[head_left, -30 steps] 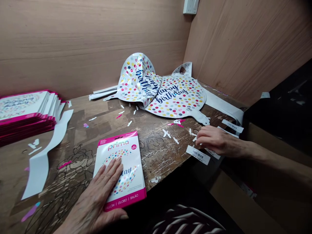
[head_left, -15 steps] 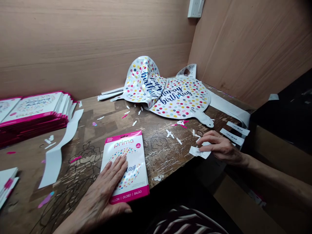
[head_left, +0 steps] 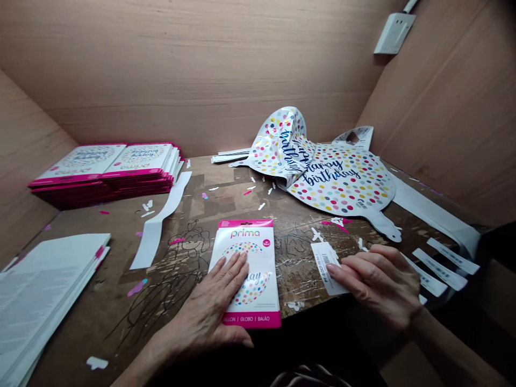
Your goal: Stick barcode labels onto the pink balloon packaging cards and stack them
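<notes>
Packet (head_left: 245, 274) of a Prima balloon lies square on a scarred wooden bench (head_left: 100, 236), with plywood walls (head_left: 181, 70) close around. Beyond the packet and to its left sits a pink-edged stack (head_left: 105, 177) of similar packets; a white stack (head_left: 44, 301) lies further left of it. Beyond the packet and to its right rest two polka-dot foil balloons (head_left: 342, 180), one crumpled over the other. A long paper offcut (head_left: 155, 226) lies just left of the packet, and barcode strips (head_left: 439, 269) lie well right of it. The left hand (head_left: 201, 306) presses flat on the packet, fingers spread, pinning it steady. The right hand (head_left: 379, 285), just right of the packet, keeps its fingers close together, tips on a barcode label (head_left: 324, 267); whether the thumb pinches beneath is hidden.
</notes>
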`<state>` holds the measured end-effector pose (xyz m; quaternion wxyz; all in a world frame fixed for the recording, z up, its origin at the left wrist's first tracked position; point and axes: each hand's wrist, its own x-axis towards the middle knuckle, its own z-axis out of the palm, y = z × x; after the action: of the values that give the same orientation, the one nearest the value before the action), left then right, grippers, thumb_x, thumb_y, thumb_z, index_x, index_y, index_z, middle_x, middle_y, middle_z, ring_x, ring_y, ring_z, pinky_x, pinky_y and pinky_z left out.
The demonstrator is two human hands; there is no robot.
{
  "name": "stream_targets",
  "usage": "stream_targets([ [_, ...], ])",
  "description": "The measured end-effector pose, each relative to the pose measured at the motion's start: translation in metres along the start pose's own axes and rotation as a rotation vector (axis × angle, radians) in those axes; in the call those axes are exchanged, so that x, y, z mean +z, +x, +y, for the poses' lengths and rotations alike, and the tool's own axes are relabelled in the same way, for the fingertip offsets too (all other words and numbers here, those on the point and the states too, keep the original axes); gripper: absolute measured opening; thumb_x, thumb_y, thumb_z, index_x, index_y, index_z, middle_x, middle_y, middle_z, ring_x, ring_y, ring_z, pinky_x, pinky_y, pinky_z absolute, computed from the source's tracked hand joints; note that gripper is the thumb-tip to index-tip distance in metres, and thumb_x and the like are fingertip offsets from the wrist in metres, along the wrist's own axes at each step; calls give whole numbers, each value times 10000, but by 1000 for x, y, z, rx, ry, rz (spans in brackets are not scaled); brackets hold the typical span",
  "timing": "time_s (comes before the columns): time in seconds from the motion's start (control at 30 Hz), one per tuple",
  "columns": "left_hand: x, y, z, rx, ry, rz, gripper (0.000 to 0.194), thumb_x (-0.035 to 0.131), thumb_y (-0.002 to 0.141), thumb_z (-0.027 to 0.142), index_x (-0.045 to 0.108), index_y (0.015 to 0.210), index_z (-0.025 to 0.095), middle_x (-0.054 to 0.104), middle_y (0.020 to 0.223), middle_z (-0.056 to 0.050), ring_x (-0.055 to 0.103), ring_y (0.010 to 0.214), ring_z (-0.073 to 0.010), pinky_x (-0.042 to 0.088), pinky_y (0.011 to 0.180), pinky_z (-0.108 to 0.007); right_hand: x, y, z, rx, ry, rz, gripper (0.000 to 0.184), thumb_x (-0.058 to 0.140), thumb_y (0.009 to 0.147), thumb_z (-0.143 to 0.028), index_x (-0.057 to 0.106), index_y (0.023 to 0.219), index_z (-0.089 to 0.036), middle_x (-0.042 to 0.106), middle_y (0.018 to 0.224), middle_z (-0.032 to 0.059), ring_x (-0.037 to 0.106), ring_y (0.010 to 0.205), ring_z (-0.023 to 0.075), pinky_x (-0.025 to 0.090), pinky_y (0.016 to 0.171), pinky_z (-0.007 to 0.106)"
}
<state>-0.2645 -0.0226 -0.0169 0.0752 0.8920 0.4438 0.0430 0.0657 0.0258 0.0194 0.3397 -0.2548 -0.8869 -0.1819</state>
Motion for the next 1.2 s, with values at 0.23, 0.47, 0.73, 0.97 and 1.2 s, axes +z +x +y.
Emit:
stream_targets([
  [0.23,3,1,-3,29,15,27,1106,435,623,780,0,1428,158,166,1456,-176,190,1324,-346,223,1063,-502,5,-2,-7,-10,50,-39,284,521,837,-98,620,1083,-199,691,827,38,619,759,152,438,791,363],
  [0.47,12,-1,-9,22,50,1,1096,442,623,773,24,1429,159,120,1475,-165,145,1338,-341,192,1080,-482,3,-34,-5,82,57,-45,316,523,821,-75,595,1107,-190,686,834,53,619,790,162,449,812,382],
  [0.73,2,1,-2,5,-2,-18,1077,440,632,769,58,1426,152,152,1466,-182,147,1339,-332,187,1076,-498,17,-16,-11,88,98,46,269,550,730,-54,597,975,-153,663,859,83,595,800,190,438,784,406],
  [0.97,-11,3,9,-78,-184,-91,1106,432,597,799,243,1374,36,164,1447,-225,108,1349,-318,129,1093,-500,52,50,-50,18,77,24,168,523,745,-65,596,883,-128,635,741,91,535,697,213,408,716,419],
  [1.2,-12,2,6,-174,-499,-34,865,93,780,690,233,1392,96,221,1455,-131,129,1357,-221,132,1120,-418,85,69,-88,-105,116,10,209,424,813,-90,631,838,-103,598,695,106,497,659,213,394,698,426],
])
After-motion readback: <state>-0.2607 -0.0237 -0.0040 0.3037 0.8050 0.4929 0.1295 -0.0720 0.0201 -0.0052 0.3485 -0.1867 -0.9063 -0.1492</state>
